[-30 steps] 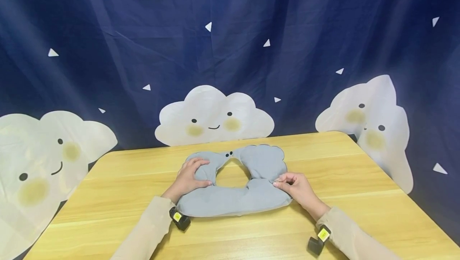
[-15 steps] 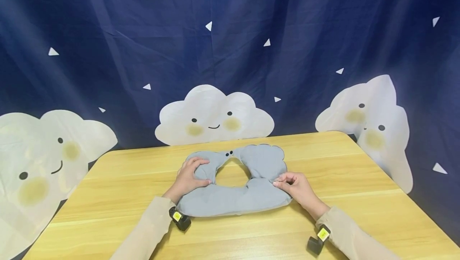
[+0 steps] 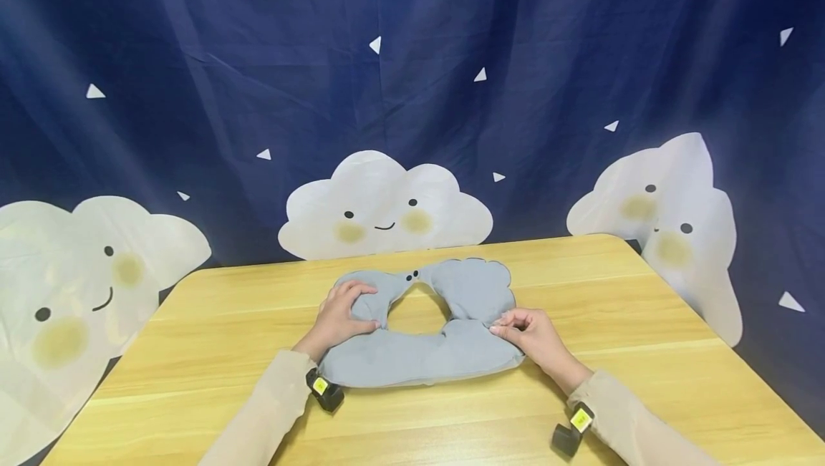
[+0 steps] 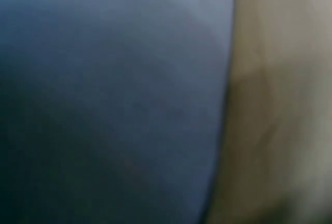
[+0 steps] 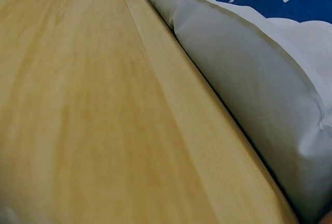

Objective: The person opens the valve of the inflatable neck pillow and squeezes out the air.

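A grey U-shaped neck pillow (image 3: 419, 361), puffed up, lies on the wooden table with its two ends pointing away and meeting near two dark snaps (image 3: 412, 275). My left hand (image 3: 336, 317) rests spread over the pillow's left arm, the thumb lying near the fold by the inner opening. At the right side fold, my right hand (image 3: 533, 338) pinches the pillow's fabric between thumb and fingertips; what lies between them is hidden. In the left wrist view the blurred pillow (image 4: 124, 79) fills most of the picture. The right wrist view shows its near side (image 5: 244, 68) and seam.
The light wooden table (image 3: 631, 380) has rounded far corners. Behind it hangs a dark blue curtain (image 3: 425, 108) with white triangles and smiling clouds. A small black camera (image 3: 327, 394) sits on my left wrist, another black camera (image 3: 568, 439) on my right.
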`<state>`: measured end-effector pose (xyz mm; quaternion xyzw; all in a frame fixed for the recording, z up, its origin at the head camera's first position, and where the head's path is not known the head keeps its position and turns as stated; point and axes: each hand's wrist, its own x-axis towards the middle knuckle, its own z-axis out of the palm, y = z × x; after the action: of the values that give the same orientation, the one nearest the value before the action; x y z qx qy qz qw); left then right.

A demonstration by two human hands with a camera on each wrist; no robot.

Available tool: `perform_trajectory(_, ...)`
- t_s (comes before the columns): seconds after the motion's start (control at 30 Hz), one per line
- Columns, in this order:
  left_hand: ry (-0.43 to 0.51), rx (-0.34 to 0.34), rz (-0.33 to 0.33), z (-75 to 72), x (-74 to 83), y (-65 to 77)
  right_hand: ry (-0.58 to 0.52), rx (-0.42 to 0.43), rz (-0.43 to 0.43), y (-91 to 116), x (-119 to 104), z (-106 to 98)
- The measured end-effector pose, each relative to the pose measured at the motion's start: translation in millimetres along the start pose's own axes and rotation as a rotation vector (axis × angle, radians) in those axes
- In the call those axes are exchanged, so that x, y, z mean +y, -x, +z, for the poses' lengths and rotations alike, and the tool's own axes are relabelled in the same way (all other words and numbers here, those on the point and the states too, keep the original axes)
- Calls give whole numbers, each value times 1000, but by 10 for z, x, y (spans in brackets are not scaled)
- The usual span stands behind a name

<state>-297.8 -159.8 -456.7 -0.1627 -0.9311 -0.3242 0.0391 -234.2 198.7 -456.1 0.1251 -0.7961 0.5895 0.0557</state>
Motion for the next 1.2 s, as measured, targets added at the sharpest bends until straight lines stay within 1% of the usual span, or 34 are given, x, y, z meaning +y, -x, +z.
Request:
perform_trajectory(0.2, -32, -4, -1, 4, 16, -18, -1, -7, 1, -4, 10, -4)
perform_trajectory(0.37, -44, -3, 6, -21, 35, -26, 0, -11, -7, -18, 0, -10)
perform_trajectory(0.53, -26, 4, 19, -33, 11, -37, -10, -14, -12, -30, 0, -14)
perform_trajectory(0.67, 1, -18, 34, -45, -21, -30, -3, -16, -6, -20, 39, -9)
perform_trajectory(0.77, 63, -61, 52, -104, -35, -4, -4, -12, 6, -10, 51, 9)
perform_trajectory(0.9, 185, -135, 79, -214, -64, 10, -12, -7, 16, 8, 40, 20)
perform_trajectory(1.03, 237, -177, 92, -339, -82, -21, -18, -4, 13, 13, 38, 11)
perform_trajectory(1.2, 284, -212, 119, -538, -29, -64, -26, -5, 8, 2, 24, 4)
